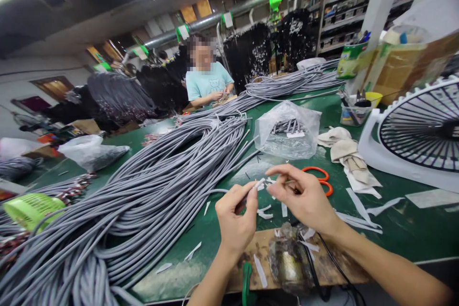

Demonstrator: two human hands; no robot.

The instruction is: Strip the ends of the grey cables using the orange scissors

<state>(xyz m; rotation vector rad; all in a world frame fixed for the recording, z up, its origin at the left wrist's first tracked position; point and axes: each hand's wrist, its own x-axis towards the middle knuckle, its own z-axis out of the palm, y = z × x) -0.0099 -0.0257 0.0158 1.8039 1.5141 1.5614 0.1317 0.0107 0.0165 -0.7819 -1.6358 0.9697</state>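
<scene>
My left hand (pixel 234 217) is closed in a pinch on the end of a grey cable (pixel 218 191), which runs off left to the big bundle of grey cables (pixel 150 196). My right hand (pixel 304 198) is closed on a small white strip (pixel 260 183) at the cable's tip, just above the green table (pixel 412 229). Both hands meet over the table's near edge. Orange-handled scissors (pixel 321 179) lie right behind my right hand. White strip scraps (pixel 265 213) lie scattered below the hands.
A clear plastic bag (pixel 289 129) of small parts sits behind the hands. A white fan (pixel 419 131) stands at right, cloth gloves (pixel 346 150) beside it. A worn wooden board (pixel 258 258) holds a taped tool. A person in a teal shirt (pixel 206 81) works across the table. A green basket (pixel 30 208) sits at left.
</scene>
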